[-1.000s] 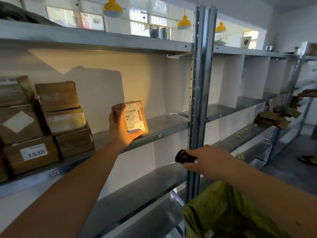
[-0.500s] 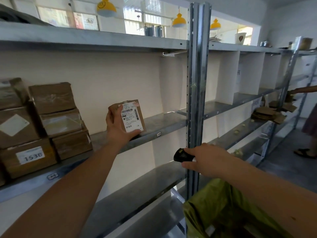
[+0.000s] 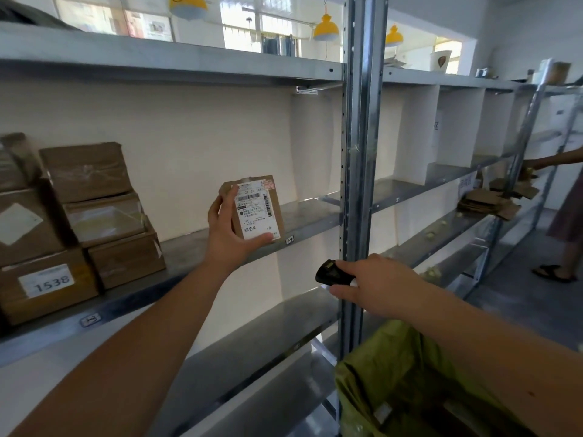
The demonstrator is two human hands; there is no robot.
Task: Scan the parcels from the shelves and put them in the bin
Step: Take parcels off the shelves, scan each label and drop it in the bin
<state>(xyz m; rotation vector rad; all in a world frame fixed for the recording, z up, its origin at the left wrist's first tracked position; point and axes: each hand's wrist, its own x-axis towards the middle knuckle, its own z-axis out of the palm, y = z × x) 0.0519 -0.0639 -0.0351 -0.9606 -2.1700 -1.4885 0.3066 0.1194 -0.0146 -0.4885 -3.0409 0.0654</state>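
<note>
My left hand [image 3: 228,233] grips a small brown parcel [image 3: 257,209] upright over the middle shelf [image 3: 312,216], its white barcode label facing me. My right hand [image 3: 375,287] holds a small black scanner [image 3: 331,273] lower down, in front of the steel upright, its nose aimed left and up toward the parcel. A gap separates scanner and parcel. The bin lined with a green bag [image 3: 410,383] stands open below my right forearm, with something pale lying inside.
Several brown boxes [image 3: 85,216] are stacked at the shelf's left end, one labelled 1538. A steel upright [image 3: 362,152] divides the bays. Flattened cardboard [image 3: 485,205] lies on a far shelf, where another person [image 3: 568,216] stands reaching in.
The warm light patch that fell on the parcel and wall a second ago is gone. The parcel sits slightly lower and straighter in my left hand. My right hand has barely moved.
</note>
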